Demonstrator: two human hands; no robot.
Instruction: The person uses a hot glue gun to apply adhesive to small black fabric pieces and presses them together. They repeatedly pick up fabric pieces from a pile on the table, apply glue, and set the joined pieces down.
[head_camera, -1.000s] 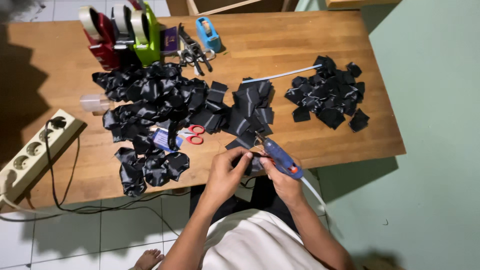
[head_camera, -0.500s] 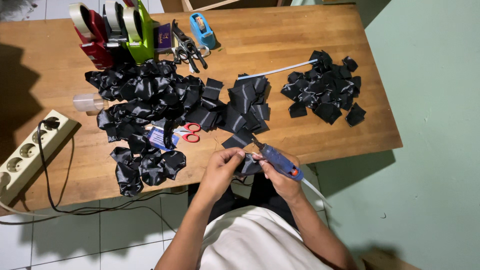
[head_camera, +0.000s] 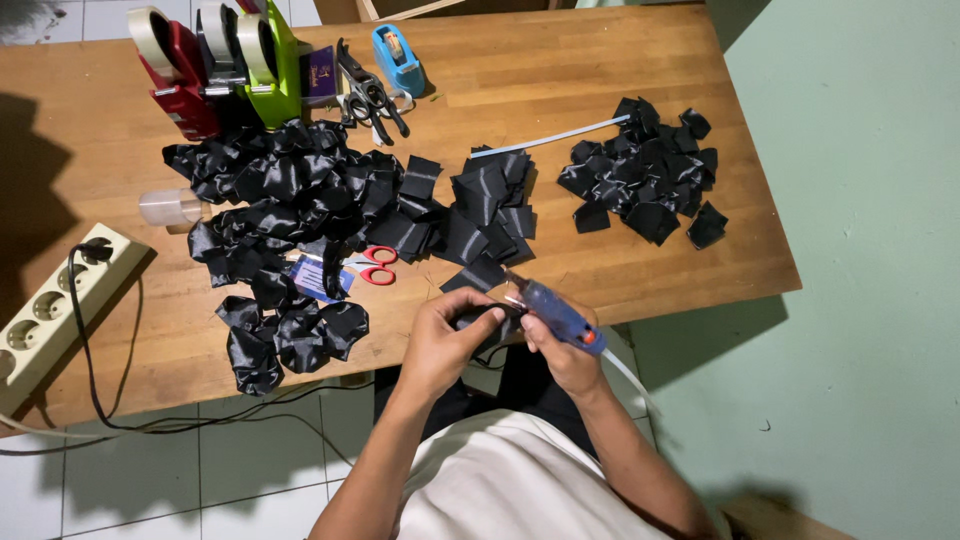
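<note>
Two hands work just off the bench's (head_camera: 120, 380) near edge: our left hand (head_camera: 440, 345) has its grip pinched on a small black ribbon piece (head_camera: 478, 320), and our right hand (head_camera: 560, 350) is wrapped around the blue glue gun (head_camera: 555, 312). We should keep the nozzle at the fold, fingertips clear.

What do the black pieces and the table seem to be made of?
Black pieces: likely satin-like ribbon or fabric, since folds catch soft glossy highlights. Table: wood with a smooth, slightly sheened finish; plank seams and grain show. The piece in the left hand looks the same.
</note>
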